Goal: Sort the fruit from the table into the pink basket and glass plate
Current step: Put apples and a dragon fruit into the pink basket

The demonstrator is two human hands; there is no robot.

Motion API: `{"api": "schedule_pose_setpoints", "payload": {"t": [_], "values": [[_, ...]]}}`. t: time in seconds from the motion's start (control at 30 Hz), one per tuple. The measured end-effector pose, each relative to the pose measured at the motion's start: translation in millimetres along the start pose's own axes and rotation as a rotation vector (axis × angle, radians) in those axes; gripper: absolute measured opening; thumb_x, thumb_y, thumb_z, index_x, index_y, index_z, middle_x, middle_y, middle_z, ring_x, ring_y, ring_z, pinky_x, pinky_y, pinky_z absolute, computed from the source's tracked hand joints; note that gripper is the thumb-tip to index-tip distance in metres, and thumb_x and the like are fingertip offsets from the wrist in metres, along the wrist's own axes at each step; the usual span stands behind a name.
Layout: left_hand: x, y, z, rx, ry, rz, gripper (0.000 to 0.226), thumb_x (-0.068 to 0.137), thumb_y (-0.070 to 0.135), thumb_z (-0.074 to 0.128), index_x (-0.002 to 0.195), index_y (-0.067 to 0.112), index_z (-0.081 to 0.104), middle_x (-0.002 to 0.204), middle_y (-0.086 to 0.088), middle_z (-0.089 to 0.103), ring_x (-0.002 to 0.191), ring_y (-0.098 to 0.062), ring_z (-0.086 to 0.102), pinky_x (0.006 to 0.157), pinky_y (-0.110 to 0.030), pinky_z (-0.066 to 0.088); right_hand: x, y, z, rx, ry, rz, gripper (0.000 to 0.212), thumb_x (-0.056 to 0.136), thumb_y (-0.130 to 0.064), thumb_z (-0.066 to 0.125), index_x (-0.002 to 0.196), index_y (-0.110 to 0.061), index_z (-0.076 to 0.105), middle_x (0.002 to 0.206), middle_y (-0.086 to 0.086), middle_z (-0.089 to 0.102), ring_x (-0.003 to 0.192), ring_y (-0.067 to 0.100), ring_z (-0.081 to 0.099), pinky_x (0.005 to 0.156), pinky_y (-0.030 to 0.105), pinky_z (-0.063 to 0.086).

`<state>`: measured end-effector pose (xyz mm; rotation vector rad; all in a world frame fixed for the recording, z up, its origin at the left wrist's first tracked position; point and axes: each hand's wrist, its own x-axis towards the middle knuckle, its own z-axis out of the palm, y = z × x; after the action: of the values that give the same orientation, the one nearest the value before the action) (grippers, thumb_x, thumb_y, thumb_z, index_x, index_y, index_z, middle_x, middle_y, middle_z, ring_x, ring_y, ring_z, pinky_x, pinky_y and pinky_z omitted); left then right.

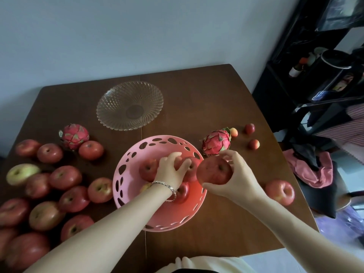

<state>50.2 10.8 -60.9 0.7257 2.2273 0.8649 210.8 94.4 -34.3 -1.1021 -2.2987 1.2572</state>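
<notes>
1. While it sits over the rim of the perforated pink plastic basket (126, 168), the round red apple (213, 170) is clasped by the right hand (234, 174), fingers wrapped round it.
2. Just left of that grip, the left hand (171, 170) lies inside the basket w/ fingers spread over the red apples in the basket (147, 169); can't tell if it's gripping one.
3. Beyond both hands: clear cut-glass plate (130, 105), empty.
4. Far left of the grip: loose red apples (65, 177) on the brown wooden table (206, 99).
</notes>
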Motion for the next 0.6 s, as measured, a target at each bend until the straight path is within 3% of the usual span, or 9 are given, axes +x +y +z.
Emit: {"api": "schedule_pose_setpoints", "payload": {"t": [0.07,0.13,0.23,0.33,0.43,0.47,0.6], "values": [[-15,4,-10,-0.155,0.042,0.044,0.028,0.087,0.034,0.059,0.113,0.025,0.058,0.11,-0.001,0.058,0.098,-0.014,0.059,0.088,-0.027,0.048,-6,-4,6,0.016,0.01,-0.049,0.074,0.048,-0.033,0.089,0.107,-0.038,0.044,0.105,-0.017,0.05,0.096,-0.001,0.052,0.073,0.001,0.041],[-32,10,-18,-0.298,-0.142,0.024,0.017,0.087,0.033,0.06,0.104,0.033,0.056,0.102,0.005,0.06,0.083,-0.008,0.061,0.08,-0.027,0.054,-11,-8,11,0.027,0.015,-0.106,0.073,0.046,-0.036,0.089,0.106,-0.039,0.047,0.105,-0.021,0.051,0.1,-0.006,0.05,0.079,-0.001,0.038],[-47,14,-22,-0.433,-0.358,-0.136,0.028,0.085,0.031,0.063,0.111,0.025,0.057,0.104,-0.002,0.063,0.087,-0.019,0.068,0.075,-0.041,0.06,-14,-11,19,-0.013,0.004,-0.186,0.075,0.048,-0.04,0.089,0.111,-0.031,0.05,0.107,-0.02,0.049,0.103,-0.009,0.048,0.082,0.001,0.04],[-49,10,-21,-0.472,-0.294,-0.2,0.028,0.083,0.027,0.065,0.11,0.022,0.058,0.101,-0.004,0.063,0.086,-0.016,0.068,0.071,-0.036,0.061,-17,-12,31,-0.085,-0.02,-0.212,0.078,0.051,-0.038,0.089,0.118,-0.021,0.052,0.111,-0.013,0.047,0.098,-0.01,0.046,0.081,0.005,0.044],[-49,1,-18,-0.131,-0.233,-0.093,0.033,0.081,0.036,0.065,0.112,0.028,0.059,0.098,0.007,0.064,0.077,0.0,0.06,0.057,-0.011,0.054,-20,-6,46,-0.169,-0.068,-0.189,0.081,0.053,-0.048,0.084,0.122,-0.017,0.054,0.112,-0.004,0.049,0.095,0.004,0.052,0.077,0.017,0.05],[-48,-3,-17,-0.035,-0.225,-0.058,0.035,0.081,0.04,0.064,0.114,0.028,0.059,0.102,0.008,0.064,0.078,-0.001,0.06,0.057,-0.009,0.052,-21,-3,52,-0.201,-0.067,-0.177,0.081,0.053,-0.05,0.082,0.123,-0.017,0.055,0.112,-0.002,0.051,0.095,0.01,0.056,0.076,0.019,0.051],[-39,-13,-20,0.144,-0.166,0.0,0.03,0.087,0.05,0.047,0.104,0.032,0.063,0.104,0.009,0.069,0.093,-0.015,0.063,0.089,-0.032,0.05,-22,6,72,-0.3,-0.051,-0.15,0.08,0.053,-0.049,0.073,0.125,-0.018,0.057,0.115,0.005,0.055,0.102,0.026,0.059,0.079,0.033,0.054]]}}
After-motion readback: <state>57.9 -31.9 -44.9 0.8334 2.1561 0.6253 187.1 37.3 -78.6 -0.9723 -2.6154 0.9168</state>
